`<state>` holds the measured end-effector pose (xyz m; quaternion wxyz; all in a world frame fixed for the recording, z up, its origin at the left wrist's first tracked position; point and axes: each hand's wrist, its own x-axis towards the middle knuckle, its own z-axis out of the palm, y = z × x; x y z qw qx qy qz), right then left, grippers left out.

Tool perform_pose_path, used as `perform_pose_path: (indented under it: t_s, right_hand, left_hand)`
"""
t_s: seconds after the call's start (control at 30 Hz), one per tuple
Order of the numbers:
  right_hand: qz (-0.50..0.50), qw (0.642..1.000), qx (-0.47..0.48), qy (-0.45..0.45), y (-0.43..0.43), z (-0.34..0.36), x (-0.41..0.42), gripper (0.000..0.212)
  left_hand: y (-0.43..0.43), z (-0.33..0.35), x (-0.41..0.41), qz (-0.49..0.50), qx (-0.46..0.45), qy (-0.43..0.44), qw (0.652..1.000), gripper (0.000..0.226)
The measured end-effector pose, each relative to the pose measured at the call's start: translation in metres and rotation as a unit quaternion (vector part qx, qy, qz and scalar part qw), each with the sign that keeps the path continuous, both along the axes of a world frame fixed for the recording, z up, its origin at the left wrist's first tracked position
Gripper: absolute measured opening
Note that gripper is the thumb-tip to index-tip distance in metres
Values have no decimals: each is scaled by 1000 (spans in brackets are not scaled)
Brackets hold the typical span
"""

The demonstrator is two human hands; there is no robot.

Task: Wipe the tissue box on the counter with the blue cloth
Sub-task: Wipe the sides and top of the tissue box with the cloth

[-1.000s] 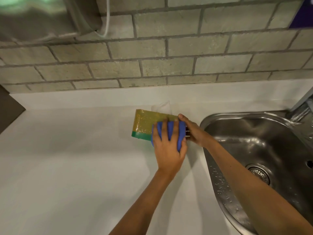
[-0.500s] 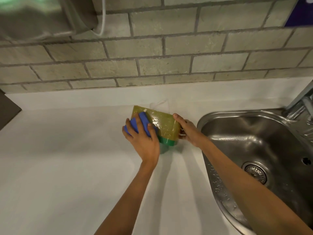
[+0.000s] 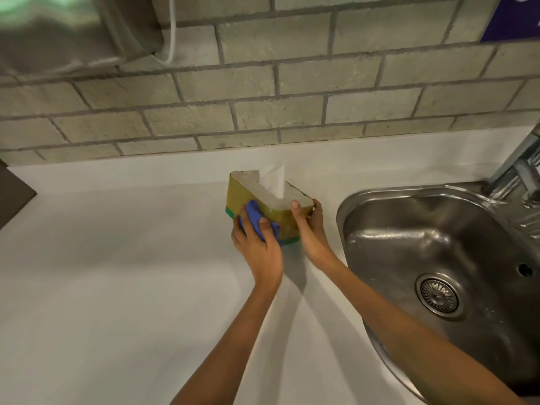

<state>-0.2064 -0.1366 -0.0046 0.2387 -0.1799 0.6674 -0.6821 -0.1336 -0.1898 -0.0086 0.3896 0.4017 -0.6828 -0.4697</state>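
The tissue box (image 3: 238,192) is yellow-olive with a green band along its bottom and a grey top, and a white tissue (image 3: 274,179) sticks up from its slot. It stands on the white counter (image 3: 117,273) just left of the sink. My left hand (image 3: 258,247) presses the blue cloth (image 3: 253,214) against the box's near long side. My right hand (image 3: 309,229) grips the box's right end, thumb on the top edge. The cloth is partly hidden under my fingers.
A steel sink (image 3: 438,244) with a round drain (image 3: 437,294) lies to the right, with a tap (image 3: 520,171) at its far corner. A brick wall (image 3: 263,83) rises behind the counter. A grey appliance with a white cable (image 3: 172,33) hangs at the upper left.
The box has been turned upright so its top and tissue now show. My left hand with the cloth slid from the right part of the box to the left, then onto the near side.
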Motion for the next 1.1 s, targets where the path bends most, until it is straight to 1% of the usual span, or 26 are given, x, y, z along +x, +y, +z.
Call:
perform_pose_path:
  t_s: [0.07, 0.17, 0.2, 0.23, 0.27, 0.3, 0.37, 0.53, 0.63, 0.77, 0.83, 1.0, 1.03, 1.1]
  right_hand:
    - [-4, 999, 13, 40, 0, -2, 11, 58]
    - [18, 996, 27, 77, 1, -9, 30, 78]
    - [25, 996, 26, 85, 2, -10, 36, 87]
    - [29, 995, 18, 92, 3, -9, 43, 101]
    - [34, 995, 13, 98, 4, -7, 50, 117]
    - [39, 994, 11, 104, 4, -6, 56, 128]
    - [41, 993, 3, 112, 5, -8, 65, 134]
    - [64, 989, 13, 134, 7, -23, 80, 126]
    - [54, 990, 8, 130, 6, -28, 85, 115]
    - [62, 987, 12, 145, 10, -33, 90, 106]
    - [71, 987, 17, 144, 12, -35, 94, 105]
    - [67, 988, 26, 137, 15, -35, 104, 97]
    - [59, 988, 27, 140, 17, -35, 104, 93]
    - [26, 987, 23, 155, 20, -33, 100, 74]
  left_hand:
    - [-5, 3, 2, 18, 54, 22, 998, 53]
    - [-15, 5, 8, 35, 129, 33, 990, 63]
    - [-19, 4, 11, 40, 156, 38, 986, 65]
    - [-22, 3, 13, 46, 184, 45, 981, 66]
    - [-24, 1, 16, 54, 209, 53, 975, 65]
    - [-25, 0, 18, 64, 224, 59, 971, 63]
    - [-26, -3, 20, 89, 231, 66, 967, 57]
    - [-28, -2, 19, 145, 239, 84, 956, 50]
    - [-24, -1, 18, 156, 224, 88, 958, 49]
    - [-18, -3, 17, 146, 213, 88, 962, 66]
    - [-18, -5, 18, 143, 219, 93, 961, 69]
    - [-20, -6, 18, 127, 227, 110, 959, 44]
    - [-22, -5, 17, 120, 226, 106, 961, 42]
    - [-28, -5, 17, 108, 236, 100, 961, 44]
